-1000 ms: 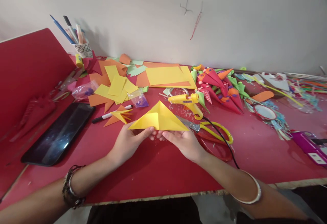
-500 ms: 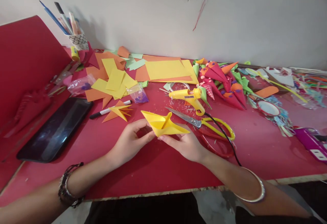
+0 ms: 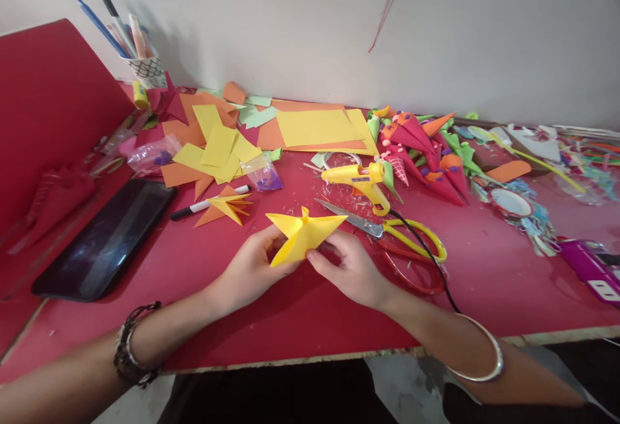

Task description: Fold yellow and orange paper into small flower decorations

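Note:
Both my hands hold a folded yellow paper (image 3: 301, 235) just above the red table (image 3: 300, 321), near its front middle. My left hand (image 3: 252, 269) pinches the paper's left side and my right hand (image 3: 349, 268) pinches its right side, fingers closed on it. The paper is partly collapsed into pointed flaps. Just behind it lie scissors with yellow handles (image 3: 387, 229) and a yellow glue gun (image 3: 361, 182) with a black cord. A small folded yellow and orange paper shape (image 3: 227, 206) lies to the left by a black marker (image 3: 206, 205).
A dark tablet (image 3: 109, 240) lies at the left. Yellow and orange paper sheets (image 3: 310, 128) cover the back. A pile of coloured paper cones (image 3: 421, 153) sits at the back right. A cup of pens (image 3: 145, 69) stands back left. A purple power strip (image 3: 588, 272) is at the right edge.
The yellow paper went from a flat triangle to a collapsed shape with pointed flaps. My hands have drawn closer together around it, slightly nearer to me.

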Demonstrator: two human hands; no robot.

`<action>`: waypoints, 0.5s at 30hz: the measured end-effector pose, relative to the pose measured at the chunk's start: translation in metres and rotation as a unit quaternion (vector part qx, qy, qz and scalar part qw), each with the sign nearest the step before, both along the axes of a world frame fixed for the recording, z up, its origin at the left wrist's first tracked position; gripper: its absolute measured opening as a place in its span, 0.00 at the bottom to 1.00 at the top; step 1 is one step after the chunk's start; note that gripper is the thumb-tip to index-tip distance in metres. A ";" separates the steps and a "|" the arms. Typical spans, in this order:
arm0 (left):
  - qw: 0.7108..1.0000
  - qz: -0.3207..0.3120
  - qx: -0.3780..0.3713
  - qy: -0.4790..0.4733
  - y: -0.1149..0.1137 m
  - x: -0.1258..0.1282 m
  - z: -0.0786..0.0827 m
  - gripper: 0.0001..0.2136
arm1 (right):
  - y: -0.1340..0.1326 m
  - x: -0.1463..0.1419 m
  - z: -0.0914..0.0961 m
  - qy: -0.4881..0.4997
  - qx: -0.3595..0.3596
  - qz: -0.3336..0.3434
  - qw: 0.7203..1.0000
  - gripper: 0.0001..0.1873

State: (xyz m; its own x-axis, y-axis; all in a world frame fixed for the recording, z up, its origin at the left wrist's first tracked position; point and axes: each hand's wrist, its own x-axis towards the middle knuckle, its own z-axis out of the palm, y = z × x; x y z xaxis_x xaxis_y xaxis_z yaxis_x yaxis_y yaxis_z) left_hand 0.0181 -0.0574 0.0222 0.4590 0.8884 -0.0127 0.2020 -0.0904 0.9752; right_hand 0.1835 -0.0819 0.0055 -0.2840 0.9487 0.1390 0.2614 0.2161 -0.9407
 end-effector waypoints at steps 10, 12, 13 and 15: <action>1.000 -0.006 -0.011 -0.019 0.000 0.001 -0.006 0.08 | -0.001 -0.001 -0.003 0.044 -0.048 0.015 0.998 0.07; 0.999 -0.017 -0.035 -0.032 0.000 0.001 -0.005 0.08 | -0.001 -0.002 -0.002 0.044 -0.050 0.017 0.998 0.07; 0.998 -0.026 -0.050 -0.036 0.000 0.001 -0.003 0.10 | -0.001 -0.002 -0.001 0.040 -0.046 0.013 0.998 0.06; 0.995 -0.041 -0.074 -0.044 0.002 -0.001 0.000 0.12 | -0.002 -0.002 0.001 0.030 -0.035 0.001 0.999 0.05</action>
